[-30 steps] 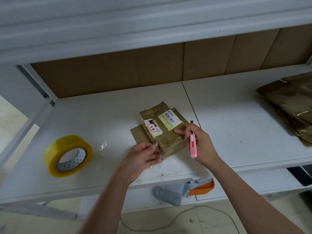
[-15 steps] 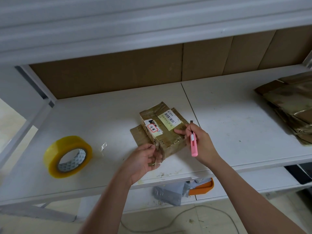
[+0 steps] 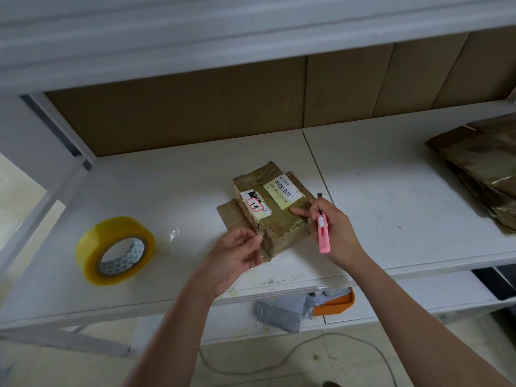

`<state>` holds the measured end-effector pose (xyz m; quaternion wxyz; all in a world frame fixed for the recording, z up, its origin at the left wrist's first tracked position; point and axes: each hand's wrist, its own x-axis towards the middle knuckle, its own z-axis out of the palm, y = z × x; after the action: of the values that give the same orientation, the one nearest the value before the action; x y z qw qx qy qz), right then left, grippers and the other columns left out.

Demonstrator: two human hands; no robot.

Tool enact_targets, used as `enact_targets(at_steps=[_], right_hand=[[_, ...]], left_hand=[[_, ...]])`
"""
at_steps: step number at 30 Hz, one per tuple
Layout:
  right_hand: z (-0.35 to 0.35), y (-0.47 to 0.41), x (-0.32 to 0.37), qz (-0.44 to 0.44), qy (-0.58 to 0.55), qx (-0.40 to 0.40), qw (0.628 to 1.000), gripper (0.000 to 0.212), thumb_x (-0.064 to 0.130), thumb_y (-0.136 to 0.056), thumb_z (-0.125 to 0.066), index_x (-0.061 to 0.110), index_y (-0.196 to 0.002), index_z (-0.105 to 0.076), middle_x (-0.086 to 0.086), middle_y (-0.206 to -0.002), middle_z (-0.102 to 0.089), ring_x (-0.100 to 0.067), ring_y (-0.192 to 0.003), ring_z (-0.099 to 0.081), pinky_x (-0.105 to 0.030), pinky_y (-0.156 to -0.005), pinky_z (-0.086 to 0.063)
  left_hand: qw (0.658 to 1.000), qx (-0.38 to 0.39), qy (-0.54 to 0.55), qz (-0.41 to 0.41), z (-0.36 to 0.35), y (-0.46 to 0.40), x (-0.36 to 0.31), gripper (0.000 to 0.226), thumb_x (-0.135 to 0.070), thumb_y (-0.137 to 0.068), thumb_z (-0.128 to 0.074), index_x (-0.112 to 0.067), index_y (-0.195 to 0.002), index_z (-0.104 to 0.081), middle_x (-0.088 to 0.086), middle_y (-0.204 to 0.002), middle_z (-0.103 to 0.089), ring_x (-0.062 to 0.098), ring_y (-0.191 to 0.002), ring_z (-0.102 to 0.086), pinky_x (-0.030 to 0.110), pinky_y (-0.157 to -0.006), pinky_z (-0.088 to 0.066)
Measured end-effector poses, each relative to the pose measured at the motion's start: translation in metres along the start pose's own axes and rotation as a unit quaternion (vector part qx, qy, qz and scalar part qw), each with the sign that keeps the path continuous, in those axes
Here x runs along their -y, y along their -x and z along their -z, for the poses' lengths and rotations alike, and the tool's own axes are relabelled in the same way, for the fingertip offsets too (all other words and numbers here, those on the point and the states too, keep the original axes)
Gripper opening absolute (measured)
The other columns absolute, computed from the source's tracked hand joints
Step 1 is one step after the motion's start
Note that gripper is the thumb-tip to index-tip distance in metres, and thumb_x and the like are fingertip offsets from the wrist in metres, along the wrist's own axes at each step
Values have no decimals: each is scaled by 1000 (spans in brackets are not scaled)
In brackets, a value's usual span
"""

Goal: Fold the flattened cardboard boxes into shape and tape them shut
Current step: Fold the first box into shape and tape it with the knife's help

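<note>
A small brown cardboard box, wrapped in glossy tape and bearing a barcode label and a red-marked sticker, lies on the white shelf with one flap flat to its left. My left hand pinches the box's near left corner, where clear tape shows. My right hand holds a pink utility knife, blade pointing away, and its fingertips rest on the box's right side. A yellow tape roll lies flat on the shelf at the left.
A pile of flattened, tape-covered cardboard sits at the right end of the shelf. A scrap of clear tape lies near the roll. On the lower shelf are a grey bag and an orange tray. Brown board backs the shelf.
My left hand's fingers have shifted slightly at the box's near corner. The right hand, knife and box have stayed where they were.
</note>
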<state>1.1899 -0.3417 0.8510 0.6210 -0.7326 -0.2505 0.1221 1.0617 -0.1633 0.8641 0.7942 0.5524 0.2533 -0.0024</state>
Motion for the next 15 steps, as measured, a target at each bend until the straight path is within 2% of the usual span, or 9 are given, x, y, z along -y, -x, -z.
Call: enact_targets(at_steps=[4, 9, 12, 15], right_hand=[[-2, -1, 0, -33, -47, -2, 998, 27, -4, -100, -36, 4, -77, -48, -13, -75, -50, -20, -95, -68, -15, -63, -46], [-3, -1, -5, -31, -86, 1, 996, 28, -8, -99, -37, 1, -73, -44, -7, -66, -48, -18, -104, -68, -11, -62, -46], [-1, 0, -7, 0, -43, 3, 999, 21, -12, -95, -43, -5, -75, -44, 3, -65, -53, -16, -104, -68, -15, -68, -47], [-2, 1, -6, 47, 33, 3, 998, 26, -13, -89, -51, 7, -74, -45, 7, -71, -58, -14, -106, -67, -27, -76, -48]], left_hand=[[997, -34, -61, -14, 0, 1, 0, 9, 7, -91, -58, -1, -90, -56, 7, -71, -59, 18, -60, -56, 25, -61, -54], [985, -79, -154, -1, -14, -7, 2, 10, 7, -92, -59, -1, -86, -55, 9, -68, -57, 18, -57, -51, 27, -61, -49], [980, -117, -157, 23, -22, -15, 2, 15, 8, -92, -59, -3, -82, -54, 8, -64, -57, 15, -51, -51, 27, -57, -48], [975, -156, -160, 11, -22, -18, 3, 15, 4, -87, -68, -6, -85, -57, 8, -77, -65, 14, -60, -60, 23, -55, -51]])
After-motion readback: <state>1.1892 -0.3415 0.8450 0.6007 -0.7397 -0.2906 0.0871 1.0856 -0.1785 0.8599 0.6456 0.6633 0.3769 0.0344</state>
